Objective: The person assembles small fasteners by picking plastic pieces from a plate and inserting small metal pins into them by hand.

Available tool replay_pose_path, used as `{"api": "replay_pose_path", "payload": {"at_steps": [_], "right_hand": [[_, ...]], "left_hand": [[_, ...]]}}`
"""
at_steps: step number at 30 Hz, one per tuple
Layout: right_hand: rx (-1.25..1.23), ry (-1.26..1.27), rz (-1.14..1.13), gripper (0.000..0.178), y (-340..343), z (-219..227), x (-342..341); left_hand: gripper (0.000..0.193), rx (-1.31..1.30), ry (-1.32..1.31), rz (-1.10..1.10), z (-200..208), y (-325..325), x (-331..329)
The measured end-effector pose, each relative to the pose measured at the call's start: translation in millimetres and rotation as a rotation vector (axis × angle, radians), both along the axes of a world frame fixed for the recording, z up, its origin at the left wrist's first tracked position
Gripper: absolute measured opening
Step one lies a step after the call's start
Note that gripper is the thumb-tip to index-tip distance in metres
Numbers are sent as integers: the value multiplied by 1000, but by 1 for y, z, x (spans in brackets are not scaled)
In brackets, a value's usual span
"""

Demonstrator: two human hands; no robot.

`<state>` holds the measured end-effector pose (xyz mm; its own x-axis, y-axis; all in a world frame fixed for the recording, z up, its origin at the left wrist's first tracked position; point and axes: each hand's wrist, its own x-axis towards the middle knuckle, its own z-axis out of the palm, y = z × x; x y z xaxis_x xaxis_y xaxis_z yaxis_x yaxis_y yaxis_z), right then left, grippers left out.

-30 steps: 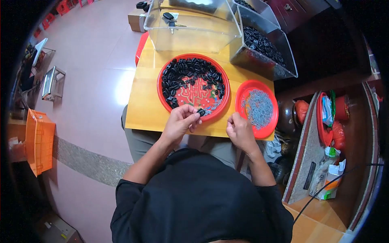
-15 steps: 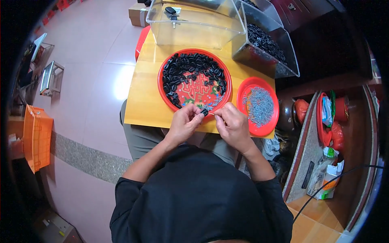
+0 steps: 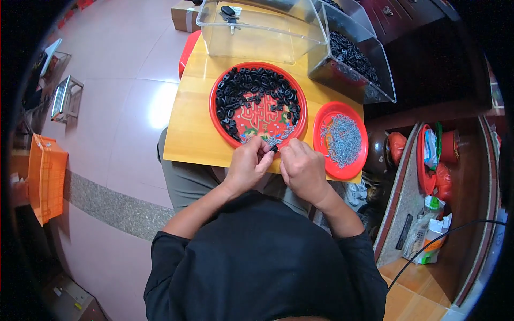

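My left hand (image 3: 247,165) is closed in a pinch on a small black plastic piece (image 3: 274,148), held at the near rim of the large red tray (image 3: 213,119). Right beside it, my right hand (image 3: 304,168) has its fingers pressed together on a thin pin-like piece, mostly hidden by the fingers, its tip meeting the black piece. Many similar black plastic pieces (image 3: 251,80) lie heaped round the tray's far and left sides. A few small silver metal pieces (image 3: 274,140) lie by its near rim.
A smaller red plate (image 3: 363,155) on the right holds a pile of thin silver metal pieces (image 3: 344,140). Behind stand a clear plastic bin (image 3: 257,45) with keys (image 3: 230,20) and another bin with black pieces (image 3: 350,56). Both dishes sit on a yellow tabletop (image 3: 187,128).
My right hand has turned and come slightly left, closer to my left hand. The thin piece between the hands shows less than before.
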<state>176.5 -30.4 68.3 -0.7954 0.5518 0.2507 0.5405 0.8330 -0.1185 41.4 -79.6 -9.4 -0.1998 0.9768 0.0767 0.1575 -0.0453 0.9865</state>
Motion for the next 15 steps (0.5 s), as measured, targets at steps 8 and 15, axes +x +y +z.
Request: {"api": "replay_pose_path", "payload": {"at_steps": [8,15], "right_hand": [[27,-70,23,6,-2,1,-3],[-68,5,-20,12,-2,7,2]], "left_hand": [[15,98,169,58,7,-1,2],[14,-21,-141,-27,-3,2,-1]]}}
